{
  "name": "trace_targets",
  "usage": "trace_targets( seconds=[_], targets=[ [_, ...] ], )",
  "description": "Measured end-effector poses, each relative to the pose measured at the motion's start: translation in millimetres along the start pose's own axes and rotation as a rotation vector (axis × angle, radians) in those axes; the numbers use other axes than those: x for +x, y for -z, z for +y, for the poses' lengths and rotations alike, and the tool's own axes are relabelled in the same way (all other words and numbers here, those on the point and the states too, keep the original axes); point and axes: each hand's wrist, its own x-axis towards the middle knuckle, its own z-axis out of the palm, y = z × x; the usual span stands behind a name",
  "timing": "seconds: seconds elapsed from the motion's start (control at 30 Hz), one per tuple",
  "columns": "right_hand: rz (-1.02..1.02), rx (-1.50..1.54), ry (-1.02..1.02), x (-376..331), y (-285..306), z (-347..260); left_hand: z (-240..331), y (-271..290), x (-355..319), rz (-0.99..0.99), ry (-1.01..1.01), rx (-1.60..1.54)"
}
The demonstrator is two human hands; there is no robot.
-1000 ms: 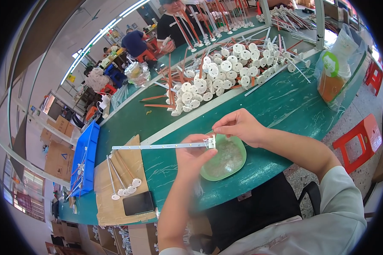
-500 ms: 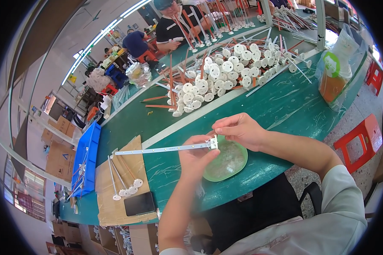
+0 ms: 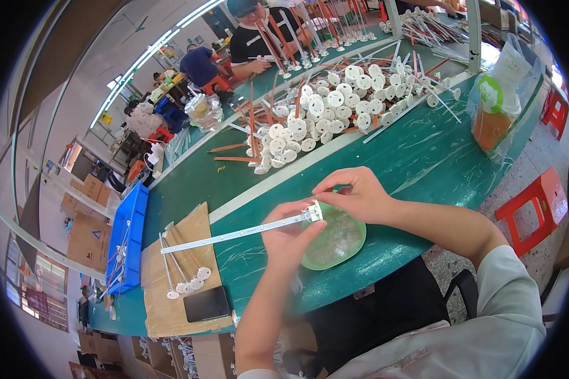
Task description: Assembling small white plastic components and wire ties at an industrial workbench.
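Observation:
My left hand [image 3: 288, 228] is closed around the end of a narrow white LED strip [image 3: 234, 235], right by its round white end cap [image 3: 315, 211]. From there the strip reaches out leftward over the cardboard. My right hand [image 3: 355, 194] pinches with thumb and forefinger at the cap's upper edge; whatever sits between those fingertips is too small to name. Under both hands stands a shallow green bowl [image 3: 324, 265] with small clear-looking bits in it. Several finished-looking strips with white round caps [image 3: 189, 285] lie on the cardboard sheet [image 3: 158, 312].
A big heap of white-capped strips [image 3: 335, 110] covers the bench beyond a pale divider. A black phone [image 3: 207, 304] rests on the cardboard, a blue crate [image 3: 131, 278] at left. A plastic bag [image 3: 496, 120] stands far right; a person [image 3: 250, 47] sits opposite.
The strip's free end has swung down and a little left, tilting the strip more. The right fingertips have shifted slightly about the cap; both hands keep their places.

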Motion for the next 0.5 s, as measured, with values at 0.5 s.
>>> trace_targets(
  seconds=[0.5],
  targets=[
    [-0.103, -0.239, 0.079, 0, 8, -9, 10, -1, 0, -0.026, 0.08, 0.08]
  ],
)
